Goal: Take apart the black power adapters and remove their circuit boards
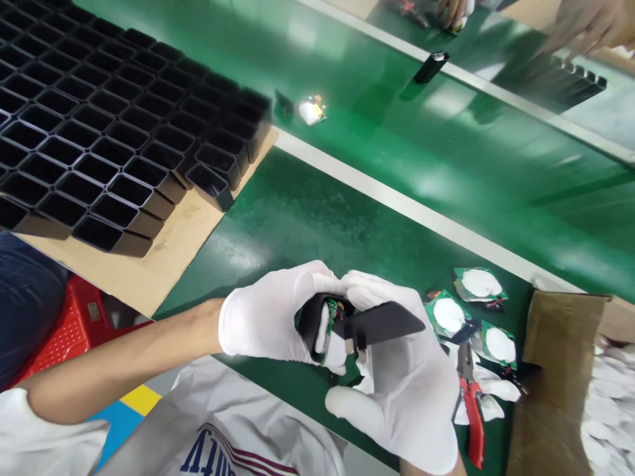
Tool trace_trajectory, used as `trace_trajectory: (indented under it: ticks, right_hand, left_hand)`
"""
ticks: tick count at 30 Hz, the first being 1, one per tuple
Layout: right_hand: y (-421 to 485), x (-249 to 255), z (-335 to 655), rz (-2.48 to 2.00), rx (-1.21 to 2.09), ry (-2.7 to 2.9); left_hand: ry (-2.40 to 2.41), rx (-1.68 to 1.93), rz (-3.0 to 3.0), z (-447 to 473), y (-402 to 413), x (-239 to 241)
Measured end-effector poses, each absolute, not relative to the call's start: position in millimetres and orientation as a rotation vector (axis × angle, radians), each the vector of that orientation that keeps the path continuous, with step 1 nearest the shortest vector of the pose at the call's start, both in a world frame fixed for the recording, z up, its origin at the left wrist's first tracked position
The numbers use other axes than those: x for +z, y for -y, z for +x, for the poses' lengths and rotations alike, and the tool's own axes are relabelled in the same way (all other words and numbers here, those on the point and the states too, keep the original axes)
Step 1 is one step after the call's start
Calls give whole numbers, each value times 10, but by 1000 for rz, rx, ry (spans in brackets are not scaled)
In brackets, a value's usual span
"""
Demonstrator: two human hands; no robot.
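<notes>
White gloves cover both of my hands. My left hand is wrapped round a black plastic case, its open end facing right. A green circuit board with a white pad sits partly inside that opening. From the board a flat black flap sticks out to the right. My right hand curls round the board's outer end and the flap, its fingertips against the case's far side and its thumb lower down. The glove hides part of its grip.
Many black cases stand in rows on cardboard at left. Several circuit boards with white pads lie at right beside red-handled pliers and a cardboard box of white pieces. Beyond lie another board, a black case and co-workers' hands.
</notes>
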State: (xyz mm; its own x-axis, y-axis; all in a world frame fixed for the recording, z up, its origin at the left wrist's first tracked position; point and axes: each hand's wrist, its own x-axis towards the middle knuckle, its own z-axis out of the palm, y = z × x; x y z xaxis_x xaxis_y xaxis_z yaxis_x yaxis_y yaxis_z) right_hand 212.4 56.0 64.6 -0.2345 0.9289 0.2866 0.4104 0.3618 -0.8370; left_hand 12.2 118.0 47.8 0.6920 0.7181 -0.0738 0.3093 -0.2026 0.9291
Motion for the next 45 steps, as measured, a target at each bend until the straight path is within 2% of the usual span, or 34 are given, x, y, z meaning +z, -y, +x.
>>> trace_trajectory:
  ticks: [9, 18, 24, 28, 35, 39, 45]
  right_hand:
    - [-552, 585, 2107, -1205, 782, 1812]
    - [-595, 611, 2070, -1200, 783, 1858]
    - [-609, 659, 2057, -1047, 988, 1636]
    - [-606, 787, 2034, -1139, 900, 1573]
    - [-389, 931, 1949, -1114, 1044, 1359]
    - [-221, 915, 1897, -1008, 1089, 1333]
    - [-36, 917, 1727, -1075, 936, 1419]
  left_hand:
    - [-787, 488, 1727, 103, -1147, 445]
    - [-678, 654, 1768, 107, -1170, 343]
    - [-717, 767, 1804, 119, -1152, 335]
    - [-671, 974, 1865, 86, -1086, 313]
    - [-638, 1229, 2014, 75, -847, 562]
    - [-677, 1206, 1990, 56, -619, 742]
    - [-762, 1274, 2053, -60, -322, 817]
